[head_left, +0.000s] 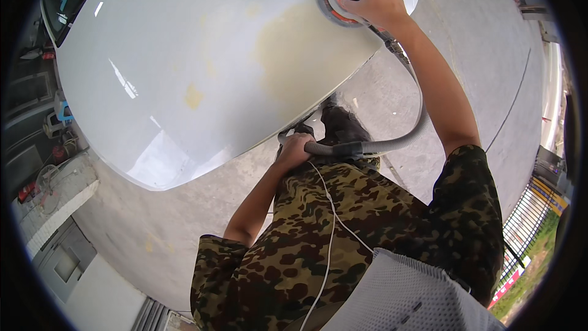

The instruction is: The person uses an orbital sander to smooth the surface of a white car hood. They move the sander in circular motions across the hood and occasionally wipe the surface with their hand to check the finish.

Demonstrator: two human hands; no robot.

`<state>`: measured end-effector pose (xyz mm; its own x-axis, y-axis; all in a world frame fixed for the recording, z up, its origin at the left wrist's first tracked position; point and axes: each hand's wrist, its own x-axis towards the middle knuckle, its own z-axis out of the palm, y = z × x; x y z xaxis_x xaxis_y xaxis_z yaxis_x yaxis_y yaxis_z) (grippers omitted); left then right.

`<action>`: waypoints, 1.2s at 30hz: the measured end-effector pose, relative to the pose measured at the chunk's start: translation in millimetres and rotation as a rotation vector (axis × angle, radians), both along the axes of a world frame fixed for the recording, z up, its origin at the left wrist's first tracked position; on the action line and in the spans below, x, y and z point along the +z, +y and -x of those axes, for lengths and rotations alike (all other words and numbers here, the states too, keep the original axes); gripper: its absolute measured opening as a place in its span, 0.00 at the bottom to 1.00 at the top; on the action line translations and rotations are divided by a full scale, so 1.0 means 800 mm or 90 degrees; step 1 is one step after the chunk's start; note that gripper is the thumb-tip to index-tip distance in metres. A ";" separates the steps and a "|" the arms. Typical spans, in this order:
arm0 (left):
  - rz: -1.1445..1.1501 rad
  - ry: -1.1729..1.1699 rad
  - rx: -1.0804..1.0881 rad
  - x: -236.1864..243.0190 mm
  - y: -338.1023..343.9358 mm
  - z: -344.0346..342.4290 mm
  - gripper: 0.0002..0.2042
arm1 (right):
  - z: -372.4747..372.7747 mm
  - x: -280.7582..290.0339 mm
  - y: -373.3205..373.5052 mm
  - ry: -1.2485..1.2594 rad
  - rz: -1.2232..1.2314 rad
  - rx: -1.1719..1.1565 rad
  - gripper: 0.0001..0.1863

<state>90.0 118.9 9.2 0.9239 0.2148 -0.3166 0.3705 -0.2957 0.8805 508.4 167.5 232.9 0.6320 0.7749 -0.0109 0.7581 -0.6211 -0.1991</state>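
A large white car body panel [233, 43], likely a hood, spreads before me with yellowish filler patches [288, 55] on it. Near its right end, my right hand [376, 1] is closed over the top of a round orbital sander [337, 1] with a grey and orange body. The sander's disc rests on the panel. From the sander a grey ribbed hose [398, 142] loops down and back across my waist. By the panel's near edge, my left hand [296, 149] grips that hose, its fingers partly hidden.
A thin white cord [331, 208] hangs down my camouflage shirt. Concrete floor [484, 43] surrounds the panel. At the far left are a dark vehicle [61, 0] and a ledge [61, 202] with assorted items. A metal fence [527, 214] stands at the right.
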 end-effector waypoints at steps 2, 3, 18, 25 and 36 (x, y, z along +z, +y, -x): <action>-0.021 0.002 0.003 0.000 0.002 0.002 0.10 | -0.031 -0.006 -0.022 -0.019 0.009 -0.061 0.42; -0.013 0.000 0.008 0.000 0.002 0.003 0.10 | -0.044 -0.008 -0.030 -0.029 0.003 -0.068 0.42; -0.021 0.040 -0.021 0.004 -0.007 -0.009 0.11 | 0.107 0.012 0.067 0.088 -0.053 0.221 0.36; -0.016 0.057 -0.033 0.008 -0.006 -0.015 0.09 | 0.050 -0.001 0.030 0.080 -0.084 0.103 0.36; -0.031 0.045 -0.014 0.000 -0.003 -0.009 0.09 | -0.049 -0.013 -0.030 -0.008 -0.016 -0.081 0.42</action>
